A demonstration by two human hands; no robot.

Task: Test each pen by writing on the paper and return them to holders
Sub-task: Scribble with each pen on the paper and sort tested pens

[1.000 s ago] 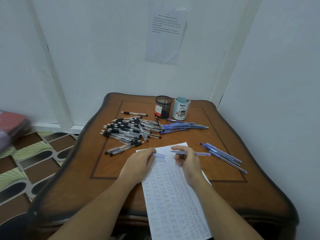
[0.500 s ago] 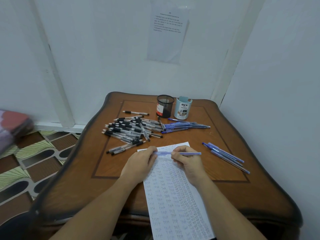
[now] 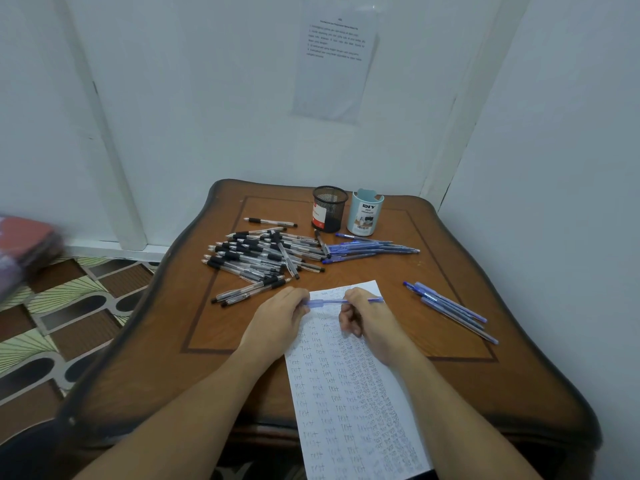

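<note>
Closed up now: 1 second ago the cap sat apart in the left hand, and now it is seated on the blue pen [image 3: 341, 301], which lies level between both hands.

From the head camera, the left hand [image 3: 277, 320] pinches the capped end with fingers curled in, and the right hand [image 3: 372, 323] curls around the barrel further along, with the far end poking out past its knuckles. Pen and hands hang over the top edge of the paper [image 3: 346, 403], a long sheet crowded with rows of handwritten "Test" that runs from mid-table off the near edge. Both hands cover part of its upper end.

Ahead of the left hand, a big heap of black pens [image 3: 263, 254] sprawls across the wooden table [image 3: 491, 393], and 1 lone black pen [image 3: 270, 221] lies just behind the heap. To its right, a row of blue pens [image 3: 372, 247] stretches sideways, right in front of the 2 holders. The black mesh holder [image 3: 329, 209] and the pale blue holder [image 3: 365, 213] stand side by side at the far edge, both upright. So the heap and the row sit between the hands and the holders.

Off to the right, well clear of the sheet, a small cluster of blue pens [image 3: 450, 310] lies on a slant.

On the wall behind, a printed notice [image 3: 337, 64] hangs, its text too small to read. At the left edge, a blurred red object [image 3: 24, 244] sits above the patterned floor [image 3: 52, 306].
</note>
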